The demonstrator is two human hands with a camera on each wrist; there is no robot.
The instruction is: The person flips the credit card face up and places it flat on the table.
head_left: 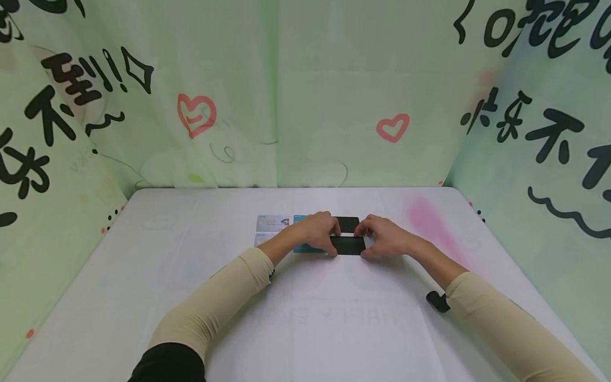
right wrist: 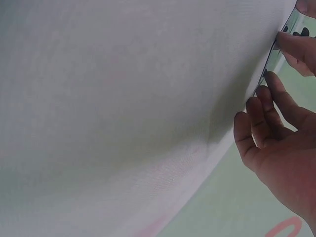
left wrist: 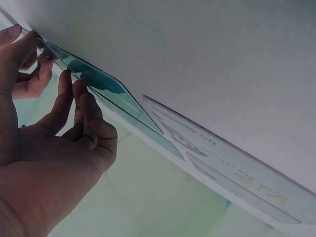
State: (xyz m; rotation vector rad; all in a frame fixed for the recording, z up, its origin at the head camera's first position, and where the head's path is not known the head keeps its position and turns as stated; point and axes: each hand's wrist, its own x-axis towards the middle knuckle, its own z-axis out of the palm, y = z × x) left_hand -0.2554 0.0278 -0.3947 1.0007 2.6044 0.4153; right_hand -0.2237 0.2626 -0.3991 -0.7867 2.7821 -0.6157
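Note:
In the head view, my left hand [head_left: 317, 232] and right hand [head_left: 385, 236] flank a black card [head_left: 347, 245] in the near row. Each hand pinches one end of it, thumb at the near edge and fingers at the far edge. Another black card [head_left: 349, 224] lies just behind. Beneath and beside my left hand are a near teal card [head_left: 307, 249] and a far teal card [head_left: 299, 218], both partly hidden. The left wrist view shows my left hand [left wrist: 59, 143] beside the glossy teal card [left wrist: 111, 89]. My right hand's fingertips [right wrist: 266, 76] meet a thin card edge in the right wrist view.
Left of the teal cards lie a pale silver VIP card [head_left: 273, 223] and a second pale card [head_left: 264, 239], partly covered. The white-clothed table [head_left: 310, 329] ends at a pale green curtain [head_left: 324, 106] with writing and hearts. A small black object [head_left: 438, 301] sits at the right cuff.

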